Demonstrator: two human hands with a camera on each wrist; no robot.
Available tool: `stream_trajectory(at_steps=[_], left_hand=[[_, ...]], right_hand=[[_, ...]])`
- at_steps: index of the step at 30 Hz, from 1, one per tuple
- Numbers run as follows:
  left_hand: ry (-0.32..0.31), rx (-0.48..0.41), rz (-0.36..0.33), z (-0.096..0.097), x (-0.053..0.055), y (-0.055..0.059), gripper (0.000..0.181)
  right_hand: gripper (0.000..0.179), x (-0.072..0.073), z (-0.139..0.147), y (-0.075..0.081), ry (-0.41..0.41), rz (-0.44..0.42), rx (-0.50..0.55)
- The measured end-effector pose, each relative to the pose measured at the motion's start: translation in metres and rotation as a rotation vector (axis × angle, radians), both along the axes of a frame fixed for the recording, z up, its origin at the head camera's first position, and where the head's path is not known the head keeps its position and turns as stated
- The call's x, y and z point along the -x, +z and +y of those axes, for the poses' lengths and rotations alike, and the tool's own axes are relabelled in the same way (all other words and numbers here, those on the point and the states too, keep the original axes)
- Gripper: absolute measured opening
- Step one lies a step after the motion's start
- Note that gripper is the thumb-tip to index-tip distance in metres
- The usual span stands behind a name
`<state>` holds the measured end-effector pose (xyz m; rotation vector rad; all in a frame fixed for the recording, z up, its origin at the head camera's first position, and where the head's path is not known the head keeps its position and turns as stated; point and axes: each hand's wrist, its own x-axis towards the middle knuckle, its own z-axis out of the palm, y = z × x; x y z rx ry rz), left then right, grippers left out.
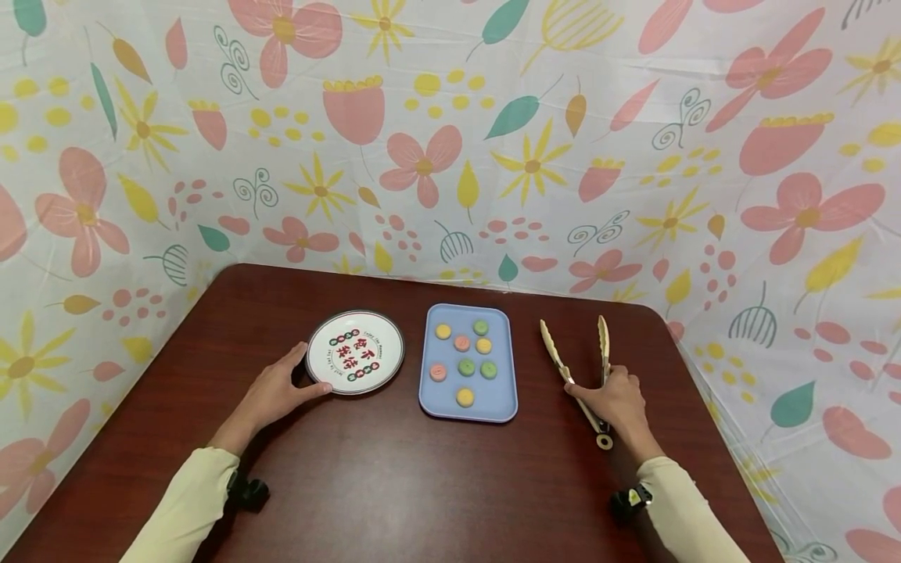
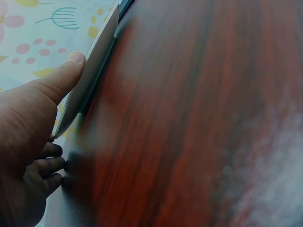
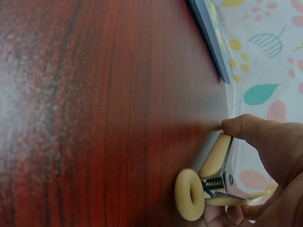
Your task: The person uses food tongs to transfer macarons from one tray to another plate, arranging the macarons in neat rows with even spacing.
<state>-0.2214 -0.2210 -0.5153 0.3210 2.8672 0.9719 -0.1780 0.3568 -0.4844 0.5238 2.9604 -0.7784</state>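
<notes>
My left hand (image 1: pixel 278 389) grips the left edge of a round white plate (image 1: pixel 380 348) with a dark rim line and red and green print. Its thumb lies against the plate's near rim, and the index finger reaches along the left side. On the right, my right hand (image 1: pixel 621 399) holds a pair of tongs (image 1: pixel 604 344) with cream-coloured arms, thumb on one arm and fingers round the other. The tongs' arms are spread in a V, tips pointing away from me. In the right wrist view their spring and ring-shaped pull (image 3: pixel 189 195) show near the hand.
Between plate and tongs lies a blue tray (image 1: pixel 450 305) bearing several yellow, green and pink round pieces that look like macarons (image 1: pixel 464 397). The dark red-brown wooden table (image 1: pixel 394 485) has a flower-patterned cloth (image 1: pixel 493 156) hanging behind it and at both sides.
</notes>
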Motion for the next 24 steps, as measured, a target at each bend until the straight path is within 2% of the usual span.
stream_trajectory(at_steps=[9, 17, 24], left_hand=[[0.002, 0.003, -0.001, 0.000, 0.000, 0.000, 0.119], [0.003, 0.003, 0.001, 0.000, 0.001, -0.001, 0.119], [0.002, 0.008, 0.003, 0.000, 0.001, -0.002, 0.119]], right_hand=[[0.102, 0.003, 0.004, -0.001, 0.027, 0.032, -0.015], [0.067, 0.005, 0.009, -0.001, 0.058, 0.101, -0.091], [0.062, 0.003, 0.012, 0.009, 0.072, 0.109, -0.080]])
